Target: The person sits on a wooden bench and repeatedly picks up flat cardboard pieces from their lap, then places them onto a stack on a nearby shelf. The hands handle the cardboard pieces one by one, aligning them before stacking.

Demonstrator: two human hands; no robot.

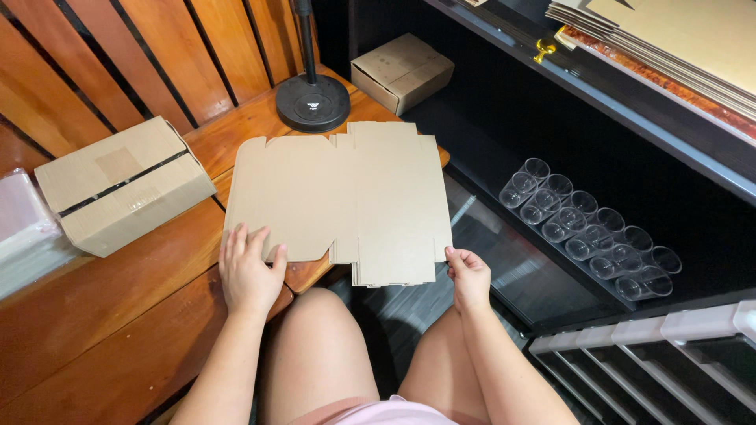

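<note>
Head view, looking straight down over bare knees at frame bottom. Flat cardboard blank (pixel 346 201), unfolded, lying mid-frame across the edge of a wooden bench (pixel 118 330), its right part hanging out past the wood over the dark floor. Left hand (pixel 250 271) pressed palm-down on the blank's lower left corner, fingers spread and flat, gripping nothing. Right hand (pixel 468 277) at the blank's lower right corner, thumb and fingertips pinched on the edge of the sheet. Hands well apart, one at each near corner.

Left of centre, a closed cardboard box (pixel 122 185) resting tilted on the bench, just beside the blank's left edge but not touching. Far left edge, a stack in clear plastic wrap (pixel 20 224), partly cut off. Top centre, a round black stand base (pixel 313 102) with its pole rising out of frame, right at the blank's far edge. Just right of that, a smaller closed box (pixel 402 71). Right of frame, rows of clear plastic cups (pixel 587 228) lying on their sides on a dark lower shelf. Upper right corner, a pile of flat cardboard sheets (pixel 677 39) on the shelf above.
</note>
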